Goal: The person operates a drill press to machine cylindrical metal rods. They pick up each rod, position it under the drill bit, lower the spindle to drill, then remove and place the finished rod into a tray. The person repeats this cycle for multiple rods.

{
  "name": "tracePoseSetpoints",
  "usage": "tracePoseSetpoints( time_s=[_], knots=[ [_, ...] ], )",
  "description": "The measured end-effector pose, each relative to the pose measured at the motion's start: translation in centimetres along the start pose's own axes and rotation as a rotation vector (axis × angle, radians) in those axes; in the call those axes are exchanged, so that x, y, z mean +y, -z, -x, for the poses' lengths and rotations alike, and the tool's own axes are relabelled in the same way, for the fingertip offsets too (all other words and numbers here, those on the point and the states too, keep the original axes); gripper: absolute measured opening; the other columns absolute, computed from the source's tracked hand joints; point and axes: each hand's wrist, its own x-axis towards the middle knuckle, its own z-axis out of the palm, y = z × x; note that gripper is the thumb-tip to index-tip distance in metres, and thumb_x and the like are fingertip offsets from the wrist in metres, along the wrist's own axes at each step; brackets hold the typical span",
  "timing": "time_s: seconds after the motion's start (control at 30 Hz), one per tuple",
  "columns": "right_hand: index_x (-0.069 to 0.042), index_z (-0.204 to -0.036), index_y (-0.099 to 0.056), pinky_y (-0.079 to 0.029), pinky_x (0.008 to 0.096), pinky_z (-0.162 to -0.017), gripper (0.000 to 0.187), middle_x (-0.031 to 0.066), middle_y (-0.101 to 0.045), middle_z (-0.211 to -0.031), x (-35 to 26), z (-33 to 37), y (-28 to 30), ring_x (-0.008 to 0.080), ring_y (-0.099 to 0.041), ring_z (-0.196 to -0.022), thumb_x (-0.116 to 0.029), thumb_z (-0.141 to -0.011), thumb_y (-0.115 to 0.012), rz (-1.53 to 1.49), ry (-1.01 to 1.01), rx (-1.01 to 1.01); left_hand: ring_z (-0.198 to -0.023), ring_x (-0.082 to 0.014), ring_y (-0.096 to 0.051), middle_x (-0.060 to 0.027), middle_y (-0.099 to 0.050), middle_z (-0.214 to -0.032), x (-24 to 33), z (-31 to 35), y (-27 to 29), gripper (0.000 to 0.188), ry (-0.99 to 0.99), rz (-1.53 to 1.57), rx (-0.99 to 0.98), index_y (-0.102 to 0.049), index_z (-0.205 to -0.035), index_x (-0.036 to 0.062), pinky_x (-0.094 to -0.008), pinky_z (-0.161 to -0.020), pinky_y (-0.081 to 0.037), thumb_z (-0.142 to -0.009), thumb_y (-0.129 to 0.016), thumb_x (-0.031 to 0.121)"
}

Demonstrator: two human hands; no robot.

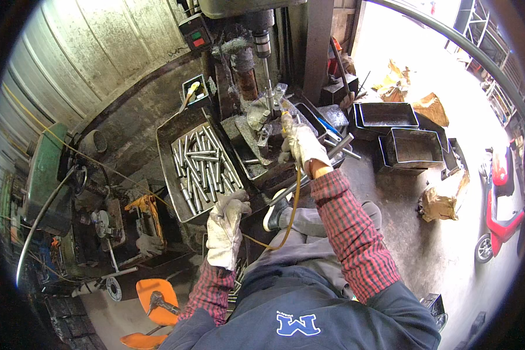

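Note:
My right hand [302, 143], in a pale work glove, is closed around the end of a yellow hose [294, 201], close to the drill press's work area. The grip hides whatever fitting is on the hose. In front of it, the long drill bit [267, 73] points down from the chuck [262, 44] into a metal fixture [261, 115]. My left hand [224, 228], also gloved, is beside the near right corner of a metal tray [164, 160]. Its fingers are curled, and their contents cannot be made out. Many short metal rods [201, 163] lie loosely in that tray.
Metal bars [339, 146] stick out beside my right wrist. Stacked dark metal bins [414, 147] stand to the right, near a paper sack [445, 196]. A green machine [51, 175] and an orange seat [156, 300] are at left. A switch box [196, 34] hangs by the drill press.

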Motion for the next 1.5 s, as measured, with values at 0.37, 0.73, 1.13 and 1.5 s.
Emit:
tracePoseSetpoints(
  time_s=[0.37, 0.73, 1.13, 1.5],
  knots=[
    [-0.001, -0.099, -0.069, -0.054, 0.0431, -0.060, 0.067, 0.0116, -0.066, -0.072, -1.4, 1.0, -0.3, 0.0263, -0.065, -0.061, -0.065, -0.113, -0.054, 0.002, 0.088, -0.010, -0.116, -0.0271, -0.075, -0.0148, -0.077, -0.128, 1.6, -0.1, -0.2, 0.039, 0.080, 0.065, -0.017, -0.080, -0.100, 0.0007, -0.0388, -0.107, -0.054, -0.113, -0.064, 0.034],
    [0.004, -0.102, -0.074, -0.056, 0.0451, -0.059, 0.070, 0.0148, -0.068, -0.071, -2.9, 1.3, -0.8, 0.0287, -0.069, -0.057, -0.061, -0.113, -0.052, -0.016, -0.006, 0.034, -0.114, -0.0222, -0.074, -0.0116, -0.080, -0.120, 1.4, -0.2, -0.2, 0.043, 0.093, 0.105, -0.008, -0.079, -0.118, -0.0013, -0.0367, -0.107, -0.054, -0.114, -0.066, 0.039],
    [0.000, -0.107, -0.069, -0.057, 0.0429, -0.057, 0.062, 0.0106, -0.064, -0.073, -0.8, -1.3, 0.0, 0.0266, -0.063, -0.058, -0.061, -0.112, -0.061, 0.153, 0.103, -0.036, -0.117, -0.0260, -0.073, -0.0140, -0.080, -0.121, 1.2, -0.2, 0.3, 0.051, 0.118, 0.149, 0.017, -0.080, -0.112, -0.0037, -0.0396, -0.109, -0.053, -0.113, -0.067, 0.045],
    [-0.001, -0.108, -0.070, -0.055, 0.0398, -0.059, 0.070, 0.0091, -0.064, -0.073, -2.7, 0.6, -0.6, 0.0248, -0.066, -0.059, -0.069, -0.110, -0.057, -0.129, -0.011, -0.008, -0.108, -0.0272, -0.076, -0.0153, -0.083, -0.106, 1.7, 0.0, -0.3, 0.063, 0.087, 0.030, 0.003, -0.072, -0.131, -0.0104, -0.0415, -0.108, -0.053, -0.115, -0.055, 0.048]
  ],
)
